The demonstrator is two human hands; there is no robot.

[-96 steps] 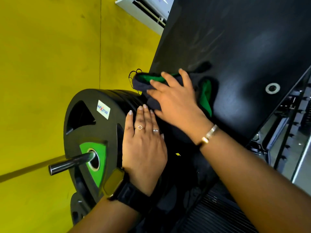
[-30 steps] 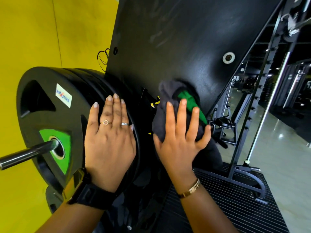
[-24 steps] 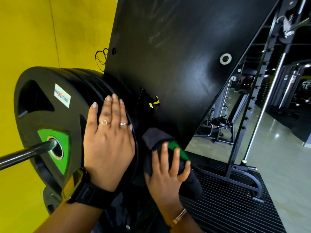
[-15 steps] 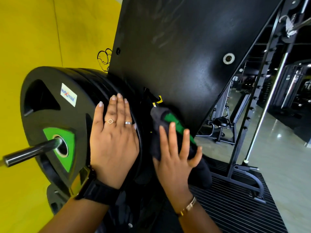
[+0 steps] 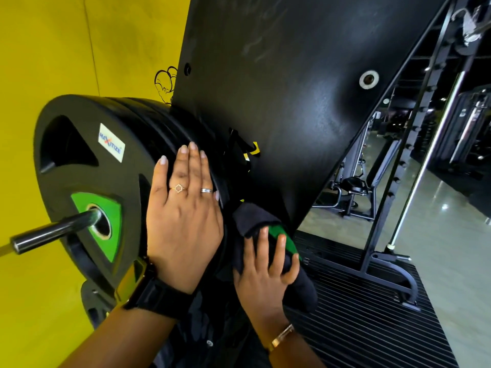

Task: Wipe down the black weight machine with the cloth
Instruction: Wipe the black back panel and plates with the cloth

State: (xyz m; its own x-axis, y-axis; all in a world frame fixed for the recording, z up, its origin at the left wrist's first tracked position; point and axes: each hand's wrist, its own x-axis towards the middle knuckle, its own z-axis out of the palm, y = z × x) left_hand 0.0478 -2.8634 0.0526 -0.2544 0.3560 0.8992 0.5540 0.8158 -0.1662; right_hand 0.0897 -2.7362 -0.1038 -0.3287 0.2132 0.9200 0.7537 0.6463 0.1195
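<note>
The black weight machine's big slanted plate (image 5: 292,83) fills the upper middle of the head view. A dark cloth with a green patch (image 5: 255,221) is pressed against the plate's lower edge under my right hand (image 5: 265,272), whose fingers lie spread flat over it. My left hand (image 5: 183,216) rests flat, fingers together, on the rim of the stacked black weight discs (image 5: 87,155) mounted left of the plate. It holds nothing. Part of the cloth hangs down behind my right hand.
A steel bar end (image 5: 50,232) sticks out of the discs' green hub towards me. A yellow wall (image 5: 66,43) stands close on the left. A ribbed black footplate (image 5: 358,314) lies below right, beside a black frame upright (image 5: 414,128) and a shiny gym floor.
My right hand has slid the cloth down the plate, from its middle to its lower edge, with a short rise half a second ago. My left hand has stayed on the discs.
</note>
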